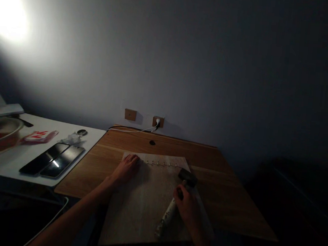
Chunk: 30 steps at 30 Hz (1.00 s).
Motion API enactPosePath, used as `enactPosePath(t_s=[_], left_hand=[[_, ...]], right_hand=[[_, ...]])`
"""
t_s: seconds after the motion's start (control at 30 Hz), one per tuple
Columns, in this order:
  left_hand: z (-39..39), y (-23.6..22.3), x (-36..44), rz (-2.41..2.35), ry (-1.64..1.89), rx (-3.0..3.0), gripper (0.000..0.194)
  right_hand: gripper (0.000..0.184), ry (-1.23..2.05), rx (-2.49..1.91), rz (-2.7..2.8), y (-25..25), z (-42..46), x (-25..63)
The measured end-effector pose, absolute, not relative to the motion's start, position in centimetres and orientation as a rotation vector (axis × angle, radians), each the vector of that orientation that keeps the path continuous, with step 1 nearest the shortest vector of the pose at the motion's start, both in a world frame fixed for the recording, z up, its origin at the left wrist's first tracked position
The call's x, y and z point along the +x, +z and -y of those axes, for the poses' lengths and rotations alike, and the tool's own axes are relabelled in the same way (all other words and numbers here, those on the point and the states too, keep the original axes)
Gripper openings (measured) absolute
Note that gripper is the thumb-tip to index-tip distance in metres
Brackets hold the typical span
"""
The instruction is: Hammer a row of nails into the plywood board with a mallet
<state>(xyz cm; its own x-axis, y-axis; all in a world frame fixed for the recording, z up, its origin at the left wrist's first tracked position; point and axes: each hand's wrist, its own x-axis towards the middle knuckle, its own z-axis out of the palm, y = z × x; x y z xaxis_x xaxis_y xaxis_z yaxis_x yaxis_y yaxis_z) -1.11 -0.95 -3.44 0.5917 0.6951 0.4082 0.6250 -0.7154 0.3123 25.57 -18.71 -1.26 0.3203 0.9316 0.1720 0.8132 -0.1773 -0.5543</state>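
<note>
A light board point(145, 201) lies on the wooden table, with a row of several small upright metal pins, perhaps nails point(157, 163), along its far part. My left hand point(129, 166) rests on the board's far left corner, fingers lying on the surface just left of the row. In my right hand point(187, 204) is a hammer, gripped close below its dark head point(188, 176). The hammer's pale, worn handle point(165, 219) slants down toward the near edge, over the board. Its head is near the right end of the row. Dim light hides the finer details.
On the white table point(94, 134) at left lie two phones point(62, 161), a red-and-white packet point(40, 136), crumpled clear plastic point(73, 139) and a large clear bowl point(0, 135). Cables run along the wooden table's point(214, 173) back edge to a wall socket point(158, 121).
</note>
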Motion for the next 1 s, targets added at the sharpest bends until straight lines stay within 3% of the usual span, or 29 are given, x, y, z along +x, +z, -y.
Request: enactPosePath(t_s=[0.23,0.73,1.0], left_hand=[[0.7,-3.4,-0.4,-1.024,0.740,2.583,0.032],[-1.7,-0.2,0.6,-0.946,0.707,2.489,0.018],[-2.0,-0.6,1.6,-0.874,0.607,2.488,0.026]], right_hand=[[0.030,0.257,-2.048,1.482,-1.9,20.4,25.3],[0.038,0.102,-2.089,1.463,-1.9,21.2,24.4],[0.038,0.173,-2.081,1.426,-2.1,21.3,24.4]])
